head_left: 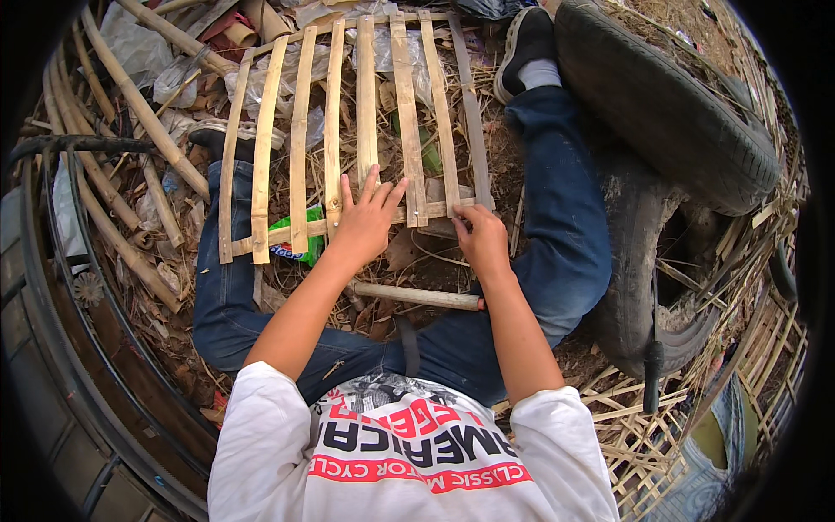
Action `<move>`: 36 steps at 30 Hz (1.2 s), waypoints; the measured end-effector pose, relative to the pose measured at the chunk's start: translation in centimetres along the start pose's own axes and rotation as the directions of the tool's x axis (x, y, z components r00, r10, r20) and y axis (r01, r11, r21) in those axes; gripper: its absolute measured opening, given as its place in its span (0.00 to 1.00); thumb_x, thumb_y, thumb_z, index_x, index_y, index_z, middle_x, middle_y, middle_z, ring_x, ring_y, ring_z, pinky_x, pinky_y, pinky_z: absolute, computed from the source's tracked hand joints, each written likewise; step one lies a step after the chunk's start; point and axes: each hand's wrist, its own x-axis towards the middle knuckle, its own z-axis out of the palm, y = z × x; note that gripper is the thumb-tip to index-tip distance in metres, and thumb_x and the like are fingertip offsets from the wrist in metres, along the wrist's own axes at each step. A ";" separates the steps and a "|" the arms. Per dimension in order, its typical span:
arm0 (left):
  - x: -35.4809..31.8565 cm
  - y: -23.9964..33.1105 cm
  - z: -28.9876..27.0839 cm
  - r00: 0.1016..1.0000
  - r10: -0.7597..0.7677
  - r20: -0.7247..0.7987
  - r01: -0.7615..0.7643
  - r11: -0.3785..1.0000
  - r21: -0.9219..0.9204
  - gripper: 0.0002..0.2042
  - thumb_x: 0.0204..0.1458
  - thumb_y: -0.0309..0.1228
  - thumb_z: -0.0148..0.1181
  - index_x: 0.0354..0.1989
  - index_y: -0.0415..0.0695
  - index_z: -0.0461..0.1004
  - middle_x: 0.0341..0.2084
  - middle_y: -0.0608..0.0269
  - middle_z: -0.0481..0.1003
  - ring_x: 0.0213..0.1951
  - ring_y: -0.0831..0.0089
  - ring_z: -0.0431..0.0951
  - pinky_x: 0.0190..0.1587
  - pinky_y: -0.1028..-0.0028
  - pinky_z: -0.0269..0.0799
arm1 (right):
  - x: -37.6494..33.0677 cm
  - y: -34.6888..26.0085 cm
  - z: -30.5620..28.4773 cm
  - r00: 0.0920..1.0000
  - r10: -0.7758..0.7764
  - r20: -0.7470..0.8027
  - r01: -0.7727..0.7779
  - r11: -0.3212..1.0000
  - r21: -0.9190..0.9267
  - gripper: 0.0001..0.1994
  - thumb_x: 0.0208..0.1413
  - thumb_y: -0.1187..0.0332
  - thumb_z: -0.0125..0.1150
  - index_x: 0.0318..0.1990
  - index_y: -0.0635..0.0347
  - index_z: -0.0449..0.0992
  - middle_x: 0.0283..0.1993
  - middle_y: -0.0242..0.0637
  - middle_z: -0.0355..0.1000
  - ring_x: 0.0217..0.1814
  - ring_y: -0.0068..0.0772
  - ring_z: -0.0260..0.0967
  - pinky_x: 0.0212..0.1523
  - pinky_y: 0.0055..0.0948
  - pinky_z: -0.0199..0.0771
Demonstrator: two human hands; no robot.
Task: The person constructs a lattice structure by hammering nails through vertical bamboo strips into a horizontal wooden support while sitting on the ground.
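A panel of pale bamboo slats (pixel 366 96) lies before me between my legs, its slats joined by a cross strip (pixel 283 233) near the close end and another at the far end. My left hand (pixel 365 222) rests flat on the near part of the panel, fingers spread over the middle slats. At the panel's near right, my right hand (pixel 483 239) is closed, with thumb and forefinger at the lower end of a bamboo slat (pixel 442 130). Nail heads show on the cross strip. Just below lies a pale rod-like handle (pixel 417 296); what it belongs to is unclear.
Old tyres (pixel 670 104) stand close by my right leg. Bamboo poles (pixel 143 104) and plastic scraps litter the left side, beside a dark metal frame (pixel 65 226). A green wrapper (pixel 304 239) lies under the panel. Woven bamboo strips (pixel 644 435) spread at lower right.
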 end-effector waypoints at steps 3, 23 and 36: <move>-0.1 0.0 0.0 0.999 0.017 -0.035 -0.017 1.000 0.001 0.43 0.46 0.23 0.59 0.73 0.50 0.48 0.63 0.55 0.61 0.74 0.53 0.43 0.68 0.30 0.32 | -0.1 0.2 0.0 1.000 -0.016 -0.023 0.015 1.000 -0.016 0.08 0.52 0.72 0.65 0.41 0.56 0.82 0.37 0.41 0.77 0.37 0.49 0.76 0.38 0.41 0.76; -0.5 0.0 -0.2 1.000 0.004 0.021 -0.005 0.999 0.053 0.42 0.48 0.24 0.58 0.73 0.51 0.46 0.65 0.55 0.60 0.74 0.53 0.43 0.68 0.30 0.31 | -0.8 -0.1 0.1 1.000 -0.017 -0.014 0.016 0.998 -0.066 0.09 0.53 0.69 0.64 0.41 0.55 0.82 0.34 0.43 0.76 0.35 0.51 0.76 0.37 0.45 0.77; -0.6 1.0 -3.4 0.989 -0.022 0.147 0.017 0.999 0.038 0.53 0.38 0.42 0.71 0.74 0.52 0.44 0.71 0.50 0.53 0.75 0.51 0.40 0.70 0.34 0.26 | -1.0 -0.8 -1.1 0.993 0.068 0.096 -0.062 0.996 -0.068 0.15 0.50 0.69 0.66 0.47 0.55 0.80 0.37 0.44 0.78 0.38 0.50 0.77 0.40 0.44 0.77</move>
